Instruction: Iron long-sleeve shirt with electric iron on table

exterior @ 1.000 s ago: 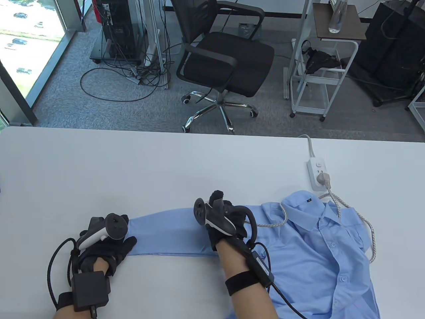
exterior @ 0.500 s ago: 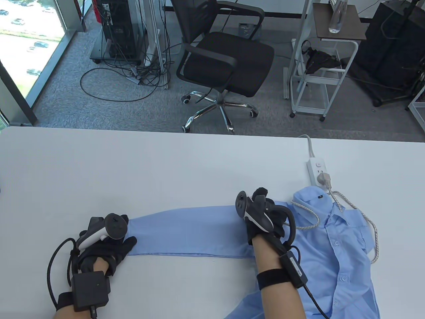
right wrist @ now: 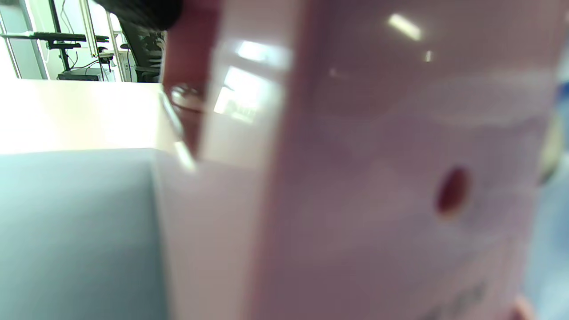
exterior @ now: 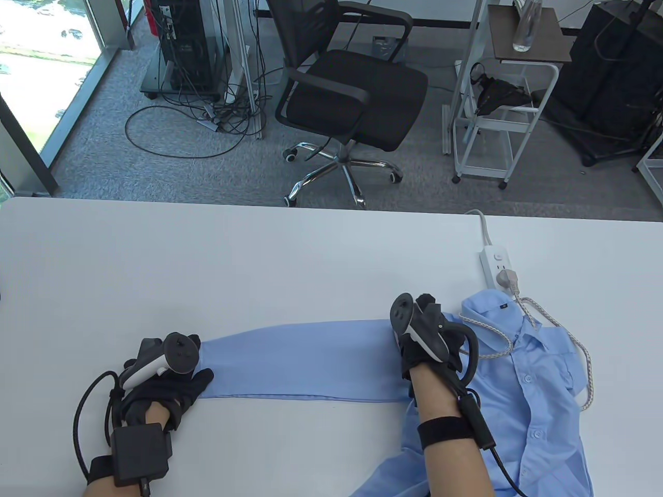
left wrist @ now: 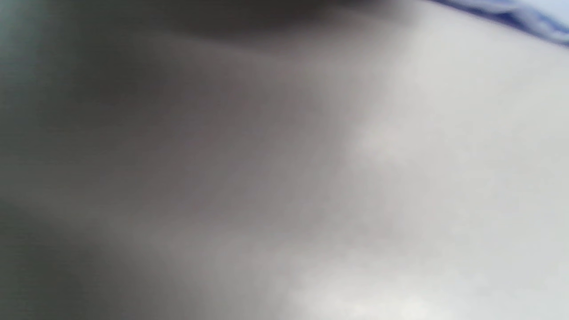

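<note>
White table carries everything. Light blue shirt lies at the near right, collar toward the power strip, body rumpled, one sleeve pulled out flat to the left along the near edge

Left hand rests flat on the cuff end, fingers spread, pinning it to the table. Left wrist view is just blur, no help

Right hand sits at the shoulder end of the sleeve, wrapped around the iron; in the table view the iron is hidden under the glove and tracker, and the right wrist view shows only a glossy pale pink body filling the frame, so probably a full closed grip on the handle, fingers not actually visible. Braided cord loops over the collar and runs to the plug in the strip

My read: sleeve pass, stroke at the shoulder seam end. To do it well: keep the cuff pinned and lightly tensioned so the fabric doesn't bunch ahead of the soleplate, keep the plate flat and moving, stop short of the left fingers, and flick the cord off the collar so it doesn't drag the shirt
</note>
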Motion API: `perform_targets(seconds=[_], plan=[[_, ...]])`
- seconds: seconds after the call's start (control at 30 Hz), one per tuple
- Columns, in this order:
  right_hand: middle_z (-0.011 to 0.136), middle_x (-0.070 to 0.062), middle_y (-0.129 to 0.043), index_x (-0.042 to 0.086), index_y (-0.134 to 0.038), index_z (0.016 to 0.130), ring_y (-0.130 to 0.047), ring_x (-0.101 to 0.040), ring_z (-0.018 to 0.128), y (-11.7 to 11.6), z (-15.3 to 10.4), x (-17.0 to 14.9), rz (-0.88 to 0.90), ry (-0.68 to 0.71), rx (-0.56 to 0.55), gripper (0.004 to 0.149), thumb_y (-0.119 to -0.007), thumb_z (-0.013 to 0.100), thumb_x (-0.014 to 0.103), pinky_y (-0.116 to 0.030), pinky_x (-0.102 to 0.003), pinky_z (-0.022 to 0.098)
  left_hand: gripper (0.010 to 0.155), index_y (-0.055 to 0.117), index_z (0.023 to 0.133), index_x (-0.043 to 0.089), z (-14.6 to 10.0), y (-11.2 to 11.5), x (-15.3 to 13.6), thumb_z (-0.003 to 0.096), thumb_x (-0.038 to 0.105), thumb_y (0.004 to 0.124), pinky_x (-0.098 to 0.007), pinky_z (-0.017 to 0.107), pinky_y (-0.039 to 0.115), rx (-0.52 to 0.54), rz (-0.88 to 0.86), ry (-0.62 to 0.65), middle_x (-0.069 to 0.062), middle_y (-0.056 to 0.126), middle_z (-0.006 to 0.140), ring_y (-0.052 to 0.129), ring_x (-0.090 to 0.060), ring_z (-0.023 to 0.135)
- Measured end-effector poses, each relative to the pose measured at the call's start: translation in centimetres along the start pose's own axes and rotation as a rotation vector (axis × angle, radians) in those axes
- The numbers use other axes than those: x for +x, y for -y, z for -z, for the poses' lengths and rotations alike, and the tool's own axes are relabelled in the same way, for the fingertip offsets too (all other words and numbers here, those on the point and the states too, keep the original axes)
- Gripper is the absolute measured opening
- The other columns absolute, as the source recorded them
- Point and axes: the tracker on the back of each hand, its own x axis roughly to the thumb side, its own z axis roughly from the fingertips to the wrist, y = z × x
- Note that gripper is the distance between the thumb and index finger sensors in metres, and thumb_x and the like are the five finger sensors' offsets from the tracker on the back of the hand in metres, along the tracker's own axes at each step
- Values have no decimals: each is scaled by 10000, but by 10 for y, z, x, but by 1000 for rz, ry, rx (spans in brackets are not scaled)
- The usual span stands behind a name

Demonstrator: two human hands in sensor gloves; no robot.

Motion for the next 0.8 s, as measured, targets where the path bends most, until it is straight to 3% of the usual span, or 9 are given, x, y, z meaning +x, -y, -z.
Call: perform_targets(seconds=[0.07,0.1,0.2,0.3,0.43,0.57,0.67,0.8], plan=[[768,-136,-854,42,-406,1104,-953,-347,507,8,4,-13,194,6,175,741,-625,606,546,-753,-643,558,852,-207,1059,159,0,0,0,588,596,354,-868,559,46,-3,0,4,-245,-258,1048,-161,-590,925],[826,-168,-830,30,-403,1107,-931,-394,570,11,4,-16,218,-1,204,762,-641,604,551,-708,-678,585,852,-208,1058,160,0,0,0,588,597,353,-869,558,45,-3,0,6,-244,-260,1047,-163,-590,924],[943,-208,-753,82,-517,1102,-847,-462,711,25,5,-23,67,-2,251,759,-700,577,599,-641,-724,617,854,-210,1057,157,0,0,0,588,596,353,-869,557,47,-6,3,5,-249,-260,1045,-162,-593,923],[841,-144,-838,102,-650,1038,-892,-372,604,32,6,-12,-96,27,254,705,-763,556,603,-746,-635,544,855,-215,1055,157,0,0,0,588,597,350,-870,556,44,-10,5,8,-247,-265,1042,-166,-595,919],[741,-86,-906,59,-674,994,-919,-165,264,32,12,2,-145,-4,308,684,-811,550,561,-882,-450,353,854,-214,1055,157,0,0,0,588,599,348,-869,557,48,-8,9,9,-248,-261,1045,-162,-596,921],[760,-75,-909,44,-663,980,-948,-155,225,38,16,4,-43,8,356,672,-829,546,530,-901,-424,353,855,-213,1057,156,1,0,0,587,602,345,-870,558,52,-3,17,9,-253,-260,1046,-156,-598,923],[806,-87,-894,55,-636,988,-1018,-198,301,62,14,0,102,59,244,659,-820,552,514,-905,-459,400,858,-222,1052,154,1,0,0,586,604,341,-871,554,49,-10,19,13,-254,-266,1041,-164,-601,917],[855,-105,-867,69,-609,993,-1062,-268,456,81,17,-13,419,139,-46,651,-819,554,500,-906,-515,468,857,-222,1052,150,1,0,0,585,605,335,-873,553,55,-8,30,15,-258,-264,1042,-159,-607,916]])
